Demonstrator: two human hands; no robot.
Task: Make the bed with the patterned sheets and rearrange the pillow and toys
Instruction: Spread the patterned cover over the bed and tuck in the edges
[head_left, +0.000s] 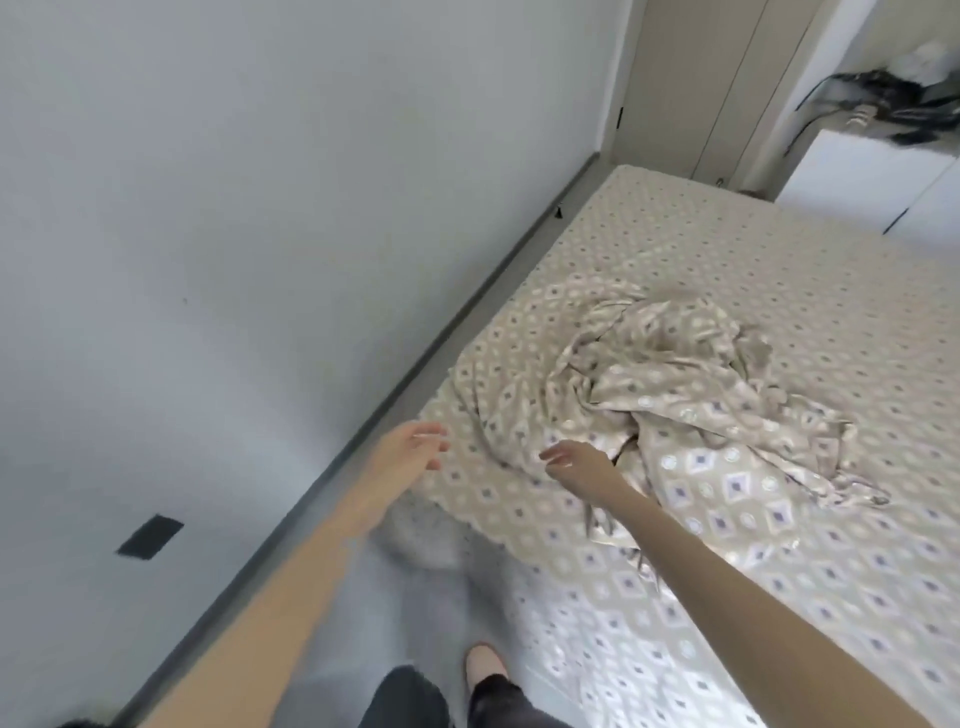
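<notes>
Head view, patterned sheet (670, 374) bunched on bed (753, 244), wall (218, 218) alongside, left hand (415, 448), right hand (577, 463), fingers apart.

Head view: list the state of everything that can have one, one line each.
Loose patterned sheet: crumpled in a heap on the bed, not spread.
Bottom sheet: lying flat over the mattress.
Left hand: open, at the bed's wall-side edge, holding nothing.
Right hand: fingers relaxed, at the heap's near edge, gripping nothing.
Wardrobe doors: closed.
</notes>
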